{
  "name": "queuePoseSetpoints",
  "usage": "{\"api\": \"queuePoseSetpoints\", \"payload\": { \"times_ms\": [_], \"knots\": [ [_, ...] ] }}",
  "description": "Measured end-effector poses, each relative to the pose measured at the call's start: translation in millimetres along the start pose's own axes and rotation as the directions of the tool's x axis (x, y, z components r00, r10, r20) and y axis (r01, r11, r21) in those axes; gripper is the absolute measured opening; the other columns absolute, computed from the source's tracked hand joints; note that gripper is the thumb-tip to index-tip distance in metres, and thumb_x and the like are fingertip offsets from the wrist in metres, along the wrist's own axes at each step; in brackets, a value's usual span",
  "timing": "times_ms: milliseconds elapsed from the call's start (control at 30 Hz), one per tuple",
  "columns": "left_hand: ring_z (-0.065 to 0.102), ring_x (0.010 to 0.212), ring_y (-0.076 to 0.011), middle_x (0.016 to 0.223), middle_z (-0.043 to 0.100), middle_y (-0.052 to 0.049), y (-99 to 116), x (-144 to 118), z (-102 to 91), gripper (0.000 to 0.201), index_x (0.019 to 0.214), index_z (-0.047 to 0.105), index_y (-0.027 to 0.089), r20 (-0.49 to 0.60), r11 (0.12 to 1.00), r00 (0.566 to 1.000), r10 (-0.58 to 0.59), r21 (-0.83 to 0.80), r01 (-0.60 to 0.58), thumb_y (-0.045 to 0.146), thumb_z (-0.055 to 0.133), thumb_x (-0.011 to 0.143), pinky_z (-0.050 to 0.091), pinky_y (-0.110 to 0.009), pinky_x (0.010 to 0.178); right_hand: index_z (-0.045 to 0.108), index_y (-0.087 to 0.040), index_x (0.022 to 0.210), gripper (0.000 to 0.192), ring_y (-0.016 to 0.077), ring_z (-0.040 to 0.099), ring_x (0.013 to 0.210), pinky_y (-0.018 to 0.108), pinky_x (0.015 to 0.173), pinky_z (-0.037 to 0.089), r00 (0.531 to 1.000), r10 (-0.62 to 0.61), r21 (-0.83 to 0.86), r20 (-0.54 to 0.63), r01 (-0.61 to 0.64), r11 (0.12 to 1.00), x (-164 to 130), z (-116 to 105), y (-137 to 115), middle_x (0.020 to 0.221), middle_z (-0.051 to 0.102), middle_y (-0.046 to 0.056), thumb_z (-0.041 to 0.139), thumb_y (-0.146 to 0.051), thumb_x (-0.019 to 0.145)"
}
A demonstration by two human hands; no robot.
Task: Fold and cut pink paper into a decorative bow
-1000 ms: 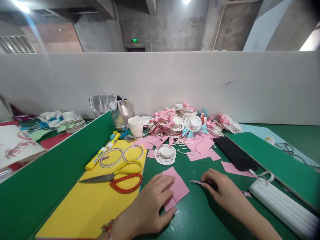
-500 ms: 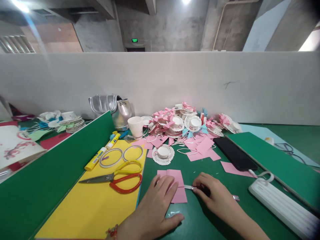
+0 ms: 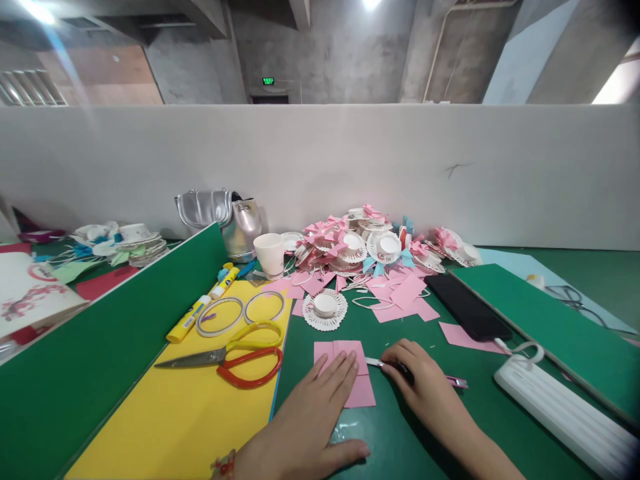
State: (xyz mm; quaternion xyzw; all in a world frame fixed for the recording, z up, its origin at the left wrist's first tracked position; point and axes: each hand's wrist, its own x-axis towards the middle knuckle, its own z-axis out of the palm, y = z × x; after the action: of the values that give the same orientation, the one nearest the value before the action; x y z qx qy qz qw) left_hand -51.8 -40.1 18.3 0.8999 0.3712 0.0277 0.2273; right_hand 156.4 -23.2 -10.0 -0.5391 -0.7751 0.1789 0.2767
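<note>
Scissors [image 3: 225,355] lie on yellow sheet [image 3: 165,427] left of the pink paper [image 3: 350,370]. Left hand [image 3: 310,413] presses it flat, fingers spread; right hand [image 3: 425,383] grips a blade [image 3: 400,365] lying crosswise, tip toward the paper.

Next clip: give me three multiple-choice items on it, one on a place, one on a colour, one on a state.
1. Where do the scissors lie?
A. on the yellow sheet
B. in the cup
C. on the phone

2. What colour is the paper under the left hand?
A. blue
B. pink
C. white

3. How is the left hand?
A. fisted
B. flat, fingers spread
C. raised

Key: 1 A, the blades rest on yellow; 2 B, the folded square is pink; 3 B, the palm presses down.
</note>
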Motion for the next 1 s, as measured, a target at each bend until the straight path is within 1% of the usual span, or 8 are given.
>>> {"api": "queuePoseSetpoints", "payload": {
  "times_ms": [133, 300, 500, 733, 1000],
  "knots": [
    [0.011, 0.129, -0.0232, 0.143, 0.010, -0.006, -1.2, -0.3, 1.0, 0.075, 0.136, 0.011, 0.019, 0.001, 1.000, 1.000, -0.005, 0.004, 0.005, 0.055, 0.041, 0.078, 0.017, -0.044, 0.104, 0.055, -0.020, 0.079, 0.012, 0.0195, 0.052, 0.076, 0.033, 0.069, 0.043, 0.998, -0.032, 0.027, 0.045, 0.031, 0.999, -0.1, -2.4, -2.5, 0.080, 0.056, 0.005, 0.044, -0.016, 0.083],
    [0.011, 0.130, -0.0221, 0.143, 0.011, -0.006, -1.8, -1.0, 1.4, 0.074, 0.136, 0.010, 0.020, -0.001, 1.000, 1.000, 0.005, 0.013, -0.005, 0.055, 0.040, 0.079, 0.016, -0.044, 0.104, 0.056, -0.020, 0.079, 0.012, 0.0192, 0.053, 0.078, 0.031, 0.069, 0.044, 0.995, -0.059, 0.059, 0.085, 0.054, 0.997, -0.5, -3.9, -3.2, 0.081, 0.057, 0.004, 0.046, -0.017, 0.082],
    [0.013, 0.129, -0.0232, 0.143, 0.014, -0.006, -1.6, -1.5, 1.2, 0.072, 0.136, 0.013, 0.020, -0.016, 1.000, 1.000, 0.012, 0.009, -0.012, 0.055, 0.038, 0.079, 0.017, -0.044, 0.104, 0.057, -0.019, 0.077, 0.014, 0.0202, 0.052, 0.076, 0.034, 0.068, 0.042, 0.993, -0.053, 0.033, 0.102, 0.049, 0.998, -0.1, -2.3, -1.9, 0.080, 0.057, 0.005, 0.044, -0.018, 0.083],
    [0.015, 0.129, -0.0240, 0.142, 0.015, -0.006, -2.8, -1.2, 4.0, 0.072, 0.136, 0.014, 0.022, -0.057, 1.000, 0.998, 0.021, 0.008, -0.021, 0.053, 0.043, 0.078, 0.018, -0.043, 0.104, 0.055, -0.020, 0.077, 0.015, 0.0204, 0.051, 0.075, 0.035, 0.067, 0.043, 0.991, -0.050, 0.086, 0.126, 0.039, 0.996, -0.7, -2.5, -2.1, 0.079, 0.054, 0.005, 0.041, -0.019, 0.084],
    [0.013, 0.129, -0.0231, 0.143, 0.013, -0.006, -1.3, 0.0, 2.2, 0.074, 0.136, 0.013, 0.020, -0.015, 1.000, 1.000, -0.006, 0.006, 0.006, 0.052, 0.045, 0.077, 0.018, -0.045, 0.104, 0.053, -0.020, 0.074, 0.015, 0.0187, 0.051, 0.073, 0.032, 0.066, 0.043, 0.988, -0.043, 0.120, 0.147, 0.025, 0.992, -1.6, -3.1, -1.9, 0.078, 0.054, 0.005, 0.041, -0.016, 0.083]
  ]
}}
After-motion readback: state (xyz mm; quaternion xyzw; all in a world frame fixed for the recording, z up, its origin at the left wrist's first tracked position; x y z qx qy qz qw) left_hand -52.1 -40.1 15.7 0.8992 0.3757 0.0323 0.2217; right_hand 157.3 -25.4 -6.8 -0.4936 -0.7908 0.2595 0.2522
